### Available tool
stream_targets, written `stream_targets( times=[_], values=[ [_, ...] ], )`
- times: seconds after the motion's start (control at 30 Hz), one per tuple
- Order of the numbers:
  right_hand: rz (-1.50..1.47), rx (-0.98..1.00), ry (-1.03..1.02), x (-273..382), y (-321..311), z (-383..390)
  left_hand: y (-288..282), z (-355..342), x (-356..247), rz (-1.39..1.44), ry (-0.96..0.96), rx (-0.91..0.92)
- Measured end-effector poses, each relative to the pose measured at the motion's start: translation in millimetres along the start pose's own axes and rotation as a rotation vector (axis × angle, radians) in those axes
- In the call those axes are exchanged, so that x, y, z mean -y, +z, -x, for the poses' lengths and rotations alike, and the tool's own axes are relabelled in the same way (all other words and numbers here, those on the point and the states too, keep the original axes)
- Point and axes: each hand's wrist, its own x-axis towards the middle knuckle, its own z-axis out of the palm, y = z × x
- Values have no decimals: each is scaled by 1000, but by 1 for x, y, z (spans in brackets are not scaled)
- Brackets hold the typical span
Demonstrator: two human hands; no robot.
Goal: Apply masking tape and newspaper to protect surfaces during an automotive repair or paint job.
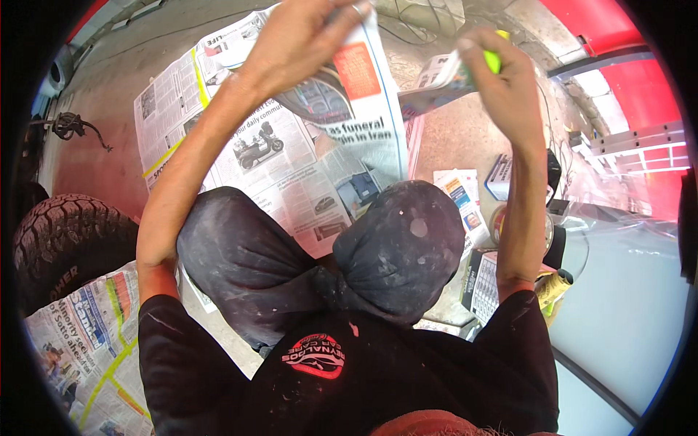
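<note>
My left hand (305,40) is closed on the top of a raised newspaper sheet (374,145), at the upper middle. My right hand (498,80), at the upper right, grips the edge of another piece of newspaper (436,83) and a bright yellow-green object (502,42) that I cannot make out. Newspapers with yellow tape strips (171,109) lie beneath, spread out beyond my bent knees (247,247) in dark, dust-marked trousers. A dark oval shape (298,102) shows partly behind the raised sheet.
A large tire (69,240) stands at the left, with more taped newspaper (80,341) below it. At the right are scattered papers (458,203), a yellow roll (552,283), red panels (625,109), a white ladder-like frame (640,152) and a pale smooth panel (625,312).
</note>
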Motion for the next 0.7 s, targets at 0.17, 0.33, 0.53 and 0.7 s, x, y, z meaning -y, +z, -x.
stream_targets(
  times=[0.17,0.33,0.53,0.7],
  values=[
    [-5,-333,155,-47,-62,26,-41,2,71,-205,48,-481],
    [-192,-668,338,-118,-148,90,-124,54,181,-268,-197,-572],
    [-382,-764,559,-207,-227,197,-238,122,266,-372,-485,-579],
    [-324,-745,721,-252,-254,284,-305,175,311,-930,-485,-553]
  ],
)
